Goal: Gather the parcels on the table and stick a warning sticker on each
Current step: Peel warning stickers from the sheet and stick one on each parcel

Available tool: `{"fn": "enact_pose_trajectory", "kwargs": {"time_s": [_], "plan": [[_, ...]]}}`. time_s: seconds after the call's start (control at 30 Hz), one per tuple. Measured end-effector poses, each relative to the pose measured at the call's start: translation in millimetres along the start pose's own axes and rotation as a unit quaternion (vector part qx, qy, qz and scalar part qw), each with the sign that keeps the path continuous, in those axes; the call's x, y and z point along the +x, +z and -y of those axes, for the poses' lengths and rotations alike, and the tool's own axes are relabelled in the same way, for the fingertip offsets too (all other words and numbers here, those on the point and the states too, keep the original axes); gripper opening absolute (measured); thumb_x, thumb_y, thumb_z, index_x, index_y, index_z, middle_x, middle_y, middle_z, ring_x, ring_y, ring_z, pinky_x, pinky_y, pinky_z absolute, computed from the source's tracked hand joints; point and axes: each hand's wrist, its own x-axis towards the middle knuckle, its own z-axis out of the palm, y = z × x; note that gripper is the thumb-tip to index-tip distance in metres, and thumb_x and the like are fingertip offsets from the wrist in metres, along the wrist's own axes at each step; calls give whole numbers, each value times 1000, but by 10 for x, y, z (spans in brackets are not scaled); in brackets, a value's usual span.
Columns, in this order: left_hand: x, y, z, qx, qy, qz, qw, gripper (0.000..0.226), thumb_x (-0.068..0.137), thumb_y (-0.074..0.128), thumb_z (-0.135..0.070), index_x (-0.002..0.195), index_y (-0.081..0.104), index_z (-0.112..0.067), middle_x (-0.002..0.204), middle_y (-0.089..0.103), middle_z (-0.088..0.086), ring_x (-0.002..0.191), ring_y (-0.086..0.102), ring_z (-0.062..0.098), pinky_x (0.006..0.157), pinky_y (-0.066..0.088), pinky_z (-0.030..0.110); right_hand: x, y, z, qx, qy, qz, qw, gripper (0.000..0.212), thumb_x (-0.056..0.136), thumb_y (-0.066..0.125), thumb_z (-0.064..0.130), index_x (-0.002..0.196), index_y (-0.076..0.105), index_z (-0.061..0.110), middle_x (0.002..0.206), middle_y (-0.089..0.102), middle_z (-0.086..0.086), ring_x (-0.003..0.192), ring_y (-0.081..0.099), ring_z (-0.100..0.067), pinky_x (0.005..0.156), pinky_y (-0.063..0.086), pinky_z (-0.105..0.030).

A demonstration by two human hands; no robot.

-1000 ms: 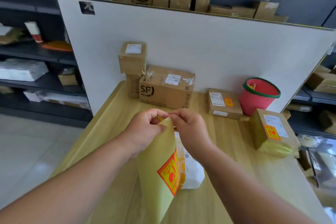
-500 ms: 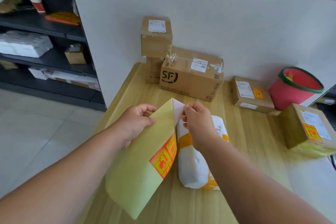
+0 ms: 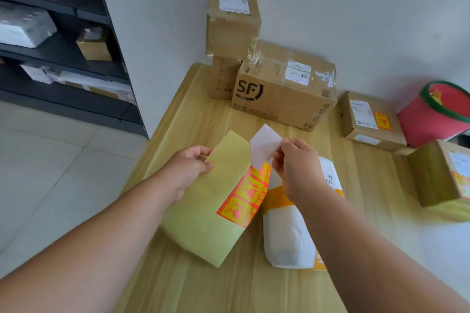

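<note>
The left hand point(image 3: 187, 170) grips the top of the sheet point(image 3: 201, 213) above the worktop point(image 3: 203, 114). The right hand point(image 3: 296, 168) pinches a sticker point(image 3: 263, 146) peeled up from it, white back showing. The bag point(image 3: 287, 236) under that hand shows no sticker and is probably next. The stacked boxes point(image 3: 232, 20) and the SF box point(image 3: 284, 94) behind also look unlabelled. The small box point(image 3: 368, 119) and the end box point(image 3: 442, 178) already carry theirs, so roughly half remains.
</note>
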Motion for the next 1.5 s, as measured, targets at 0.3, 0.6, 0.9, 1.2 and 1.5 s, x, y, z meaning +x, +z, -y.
{"fn": "enact_pose_trajectory", "kwargs": {"time_s": [0.3,0.6,0.9,1.2,1.5], "plan": [[315,-132,225,-71,-88,-72,991,21,90,54,4,98,61,-14,90,66,12,79,61,27,85,51,48,137,-52,107,138,-22,-38,989,19,98,45,11,82,56,12,71,53,-4,65,55,-14,65,51,-26],[605,-109,358,166,-113,-171,965,94,72,79,-42,146,26,-19,144,39,11,127,42,35,99,43,53,-4,-290,-161,-69,-114,33,990,18,98,47,7,93,64,7,70,61,-3,59,56,-12,61,52,-25],[-114,761,-71,44,11,1,999,26,91,60,-33,83,67,-9,77,62,1,71,55,15,71,41,27,-255,-712,-371,-166,-125,74,975,26,94,52,2,86,67,22,74,69,4,73,66,-2,71,52,-15],[-551,1301,63,126,73,-7,989,15,84,68,-17,72,61,-11,66,55,-2,65,48,10,60,37,22,-384,-1302,-455,-239,-159,117,951,31,92,55,4,79,63,32,76,71,15,77,66,-1,77,52,-24],[-766,1899,351,155,86,-67,982,15,86,63,-17,76,66,-6,74,66,-2,71,57,12,63,42,25,-323,-1939,-552,-266,-184,170,931,33,89,57,4,75,63,33,75,69,9,77,65,-8,78,54,-37]]}}
